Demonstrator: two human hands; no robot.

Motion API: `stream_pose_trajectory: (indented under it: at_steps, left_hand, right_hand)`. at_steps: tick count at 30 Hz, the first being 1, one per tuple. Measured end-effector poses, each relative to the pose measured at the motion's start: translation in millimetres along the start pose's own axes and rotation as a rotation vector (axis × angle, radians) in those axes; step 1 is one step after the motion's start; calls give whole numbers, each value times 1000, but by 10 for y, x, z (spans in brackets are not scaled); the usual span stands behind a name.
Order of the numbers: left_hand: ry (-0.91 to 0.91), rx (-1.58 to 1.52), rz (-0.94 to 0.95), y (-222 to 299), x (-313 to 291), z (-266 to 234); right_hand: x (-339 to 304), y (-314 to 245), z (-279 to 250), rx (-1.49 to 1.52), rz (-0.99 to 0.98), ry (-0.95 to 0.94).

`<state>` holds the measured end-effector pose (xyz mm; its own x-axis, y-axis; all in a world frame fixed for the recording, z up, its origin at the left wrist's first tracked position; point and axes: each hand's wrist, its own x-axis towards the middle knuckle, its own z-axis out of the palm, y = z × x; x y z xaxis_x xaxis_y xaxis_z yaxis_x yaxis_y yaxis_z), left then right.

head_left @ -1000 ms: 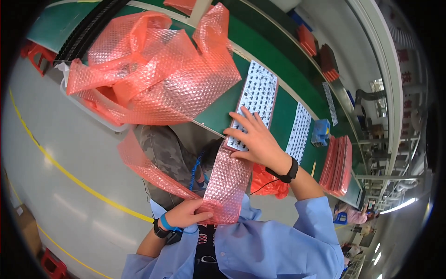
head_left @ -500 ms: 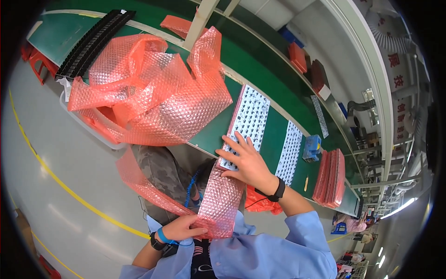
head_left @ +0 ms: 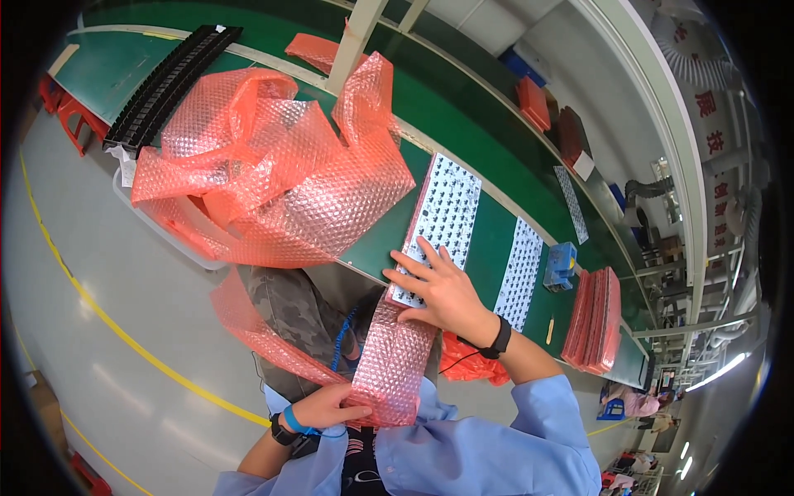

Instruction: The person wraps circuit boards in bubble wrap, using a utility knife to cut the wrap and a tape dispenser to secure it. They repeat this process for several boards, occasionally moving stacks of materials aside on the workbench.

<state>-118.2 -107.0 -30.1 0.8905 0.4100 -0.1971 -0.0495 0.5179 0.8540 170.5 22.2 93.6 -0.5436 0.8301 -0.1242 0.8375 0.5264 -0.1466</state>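
On the bench [head_left: 488, 241], the board [head_left: 445, 211] lies with its long axis running near to far, the far end slanting right. It is flat, oblong and white, studded black in rows. The right hand [head_left: 451, 293] rests spread, unclenched, on its near end; the left hand [head_left: 324, 407] grasps pink wrap [head_left: 390, 357].

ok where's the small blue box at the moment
In the head view, the small blue box sits right of centre on the green bench, between the white board lying flat and the stack of pink packs.
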Motion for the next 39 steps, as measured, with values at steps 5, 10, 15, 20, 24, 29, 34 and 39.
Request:
stream_pose_trajectory:
  at_steps: [5,10,15,20,24,29,34,39]
  left_hand:
    - [51,-10,13,116,-8,42]
    - [65,4,41,127,-48,90]
    - [80,47,50,121,-58,131]
    - [31,140,47,99,-23,88]
    - [38,159,91,109,-13,122]
    - [32,114,33,75,0,126]
    - [1,100,4,90,22,142]
    - [0,131,37,50,21,119]
  right_hand:
    - [86,424,-338,287,115,150]
    - [555,2000,-209,276,313,353]
    - [882,2383,-347,499,489,52]
    - [979,2476,-434,709,512,-167]
    - [949,2637,-503,641,587,-353]
    - [876,2486,-478,760,593,-205]
    - [840,2469,-432,638,490,-164]
    - [785,2342,-503,371,486,-87]
